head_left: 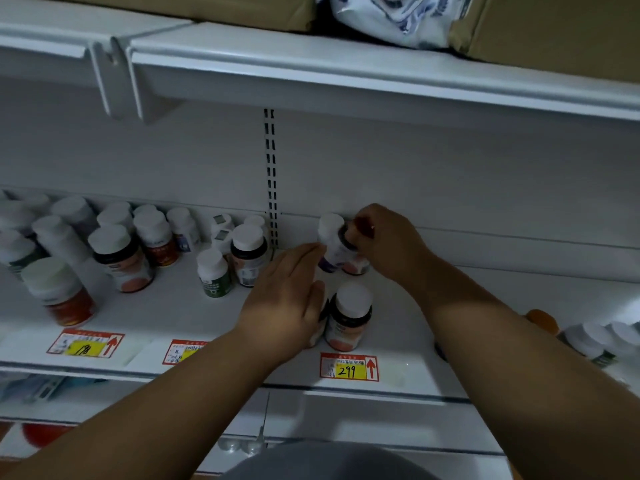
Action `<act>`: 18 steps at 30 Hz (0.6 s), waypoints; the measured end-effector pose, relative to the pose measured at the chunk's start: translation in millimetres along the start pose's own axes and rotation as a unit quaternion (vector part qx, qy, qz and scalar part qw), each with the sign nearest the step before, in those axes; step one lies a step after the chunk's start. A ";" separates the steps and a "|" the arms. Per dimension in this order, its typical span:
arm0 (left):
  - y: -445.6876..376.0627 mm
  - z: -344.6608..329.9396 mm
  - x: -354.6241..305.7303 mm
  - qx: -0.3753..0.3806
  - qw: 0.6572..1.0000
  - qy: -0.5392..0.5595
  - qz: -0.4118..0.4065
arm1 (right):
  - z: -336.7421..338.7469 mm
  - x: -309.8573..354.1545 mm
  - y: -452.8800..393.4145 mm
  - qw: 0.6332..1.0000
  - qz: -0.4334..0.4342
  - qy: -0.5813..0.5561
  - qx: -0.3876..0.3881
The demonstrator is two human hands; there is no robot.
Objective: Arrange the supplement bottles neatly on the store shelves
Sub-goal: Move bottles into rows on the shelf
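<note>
Right hand (pixel 384 242) curled over a dark-necked supplement bottle (pixel 351 261) at the shelf (pixel 408 327) rear; left hand (pixel 287 292) flat, fingers straight, touching the white-capped bottle (pixel 330 244) beside it. Another bottle (pixel 349 318) upright nearer the front edge

A white metal shelving unit (pixel 346 74) is filling the view, a slotted upright strip (pixel 270 174) running down its pale back panel (pixel 450 168); dim light is falling unevenly.

Left grip (pixel 287 292) flat, right grip (pixel 384 240) curled.
</note>
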State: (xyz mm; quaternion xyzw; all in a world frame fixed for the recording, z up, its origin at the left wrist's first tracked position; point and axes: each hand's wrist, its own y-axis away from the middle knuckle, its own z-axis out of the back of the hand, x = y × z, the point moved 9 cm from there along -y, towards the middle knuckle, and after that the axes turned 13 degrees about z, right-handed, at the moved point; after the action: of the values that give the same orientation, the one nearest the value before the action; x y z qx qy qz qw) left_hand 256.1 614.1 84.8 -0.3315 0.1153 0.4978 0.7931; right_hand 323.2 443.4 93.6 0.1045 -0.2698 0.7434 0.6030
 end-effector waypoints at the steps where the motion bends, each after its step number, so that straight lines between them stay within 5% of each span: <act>1: -0.7 3.1 -2.2 -0.008 1.000 0.012 0.002 | 15.0 2.9 7.7 0.999 -0.013 -0.027 -0.039; 7: -0.6 15.4 -38.8 -0.048 0.995 0.088 -0.025 | 75.6 9.2 59.2 0.971 -0.066 -0.128 -0.190; 18: 24.4 -59.4 -144.7 0.124 0.974 0.091 -0.167 | 159.1 -70.2 127.1 0.970 -0.152 -0.070 -0.176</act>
State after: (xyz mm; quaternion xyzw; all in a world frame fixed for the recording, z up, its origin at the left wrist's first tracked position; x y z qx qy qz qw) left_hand 174.6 479.7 104.2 -0.2888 0.1907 0.3077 0.8863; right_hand 192.6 284.4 157.3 0.0879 -0.4191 0.5748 0.6973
